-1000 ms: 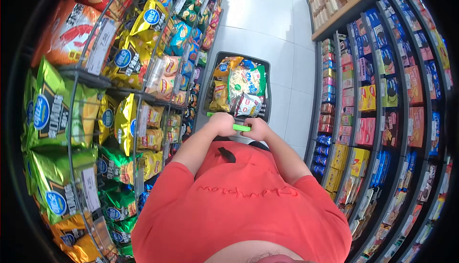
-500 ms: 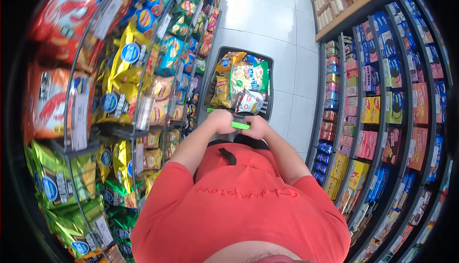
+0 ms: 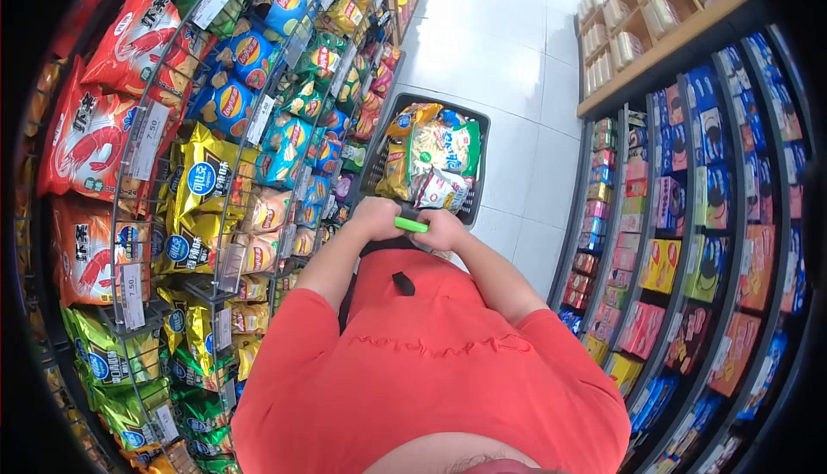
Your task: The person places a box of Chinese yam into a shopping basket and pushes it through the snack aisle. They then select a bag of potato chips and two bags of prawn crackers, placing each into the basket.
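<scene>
My left hand and my right hand are both wrapped round the green handle of a dark grey shopping cart. Just beyond them lies the cart's basket. Inside it a large green and white snack bag takes up the middle. A smaller white and red bag lies at the near side, partly over it. Along the basket's left side are a golden snack bag and an orange one. The cart's lower part is hidden.
Shelves of chip bags rise close on my left. To the right, shelves hold boxed snacks, with a wooden compartment rack farther ahead. Pale floor tiles run forward between them.
The left shelves' bags and price tags have shifted in view, and the right shelves sit slightly lower. The cart and both hands appear a little farther left. The grip on the handle is unchanged.
</scene>
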Demonstrator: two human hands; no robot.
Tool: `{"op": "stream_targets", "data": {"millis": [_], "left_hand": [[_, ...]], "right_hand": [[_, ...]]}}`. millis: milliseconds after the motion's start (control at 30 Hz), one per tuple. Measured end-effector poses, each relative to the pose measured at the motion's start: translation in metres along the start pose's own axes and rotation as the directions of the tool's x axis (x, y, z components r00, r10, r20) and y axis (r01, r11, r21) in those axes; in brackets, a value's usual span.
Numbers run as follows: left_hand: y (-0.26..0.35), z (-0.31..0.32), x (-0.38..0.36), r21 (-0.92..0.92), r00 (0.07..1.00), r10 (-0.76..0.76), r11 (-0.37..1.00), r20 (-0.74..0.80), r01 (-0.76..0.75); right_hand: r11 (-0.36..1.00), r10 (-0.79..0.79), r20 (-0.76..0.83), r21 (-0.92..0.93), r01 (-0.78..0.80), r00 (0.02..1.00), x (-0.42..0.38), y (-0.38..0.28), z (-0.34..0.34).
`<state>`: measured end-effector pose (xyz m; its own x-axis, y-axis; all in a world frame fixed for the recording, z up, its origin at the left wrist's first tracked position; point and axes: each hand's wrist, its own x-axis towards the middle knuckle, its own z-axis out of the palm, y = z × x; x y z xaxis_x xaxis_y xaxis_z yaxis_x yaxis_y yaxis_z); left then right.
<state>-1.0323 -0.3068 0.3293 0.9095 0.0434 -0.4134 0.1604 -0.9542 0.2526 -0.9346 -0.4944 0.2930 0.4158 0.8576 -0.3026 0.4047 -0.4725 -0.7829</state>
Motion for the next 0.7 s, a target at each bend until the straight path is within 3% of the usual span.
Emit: {"op": "stream_targets", "data": {"millis": [267,467,700], "left_hand": [[-0.013,-0.023,0.060,-0.006,1.000,0.004,1.000,-0.024,-0.004],[-0.032,-0.041,0.104,-0.021,0.987,0.072,0.997,-0.144,-0.076],[-0.054,-0.088,0.168,-0.068,0.996,0.068,0.995,-0.056,-0.071]], "right_hand": [[1.000,-0.007,0.056,-0.026,0.009,0.998,0.050,0.023,-0.051],[1.000,-0.024,0.048,-0.017,0.025,0.999,0.094,0.032,-0.087],[1.000,-0.007,0.059,-0.012,0.007,0.998,0.155,0.043,-0.135]]}}
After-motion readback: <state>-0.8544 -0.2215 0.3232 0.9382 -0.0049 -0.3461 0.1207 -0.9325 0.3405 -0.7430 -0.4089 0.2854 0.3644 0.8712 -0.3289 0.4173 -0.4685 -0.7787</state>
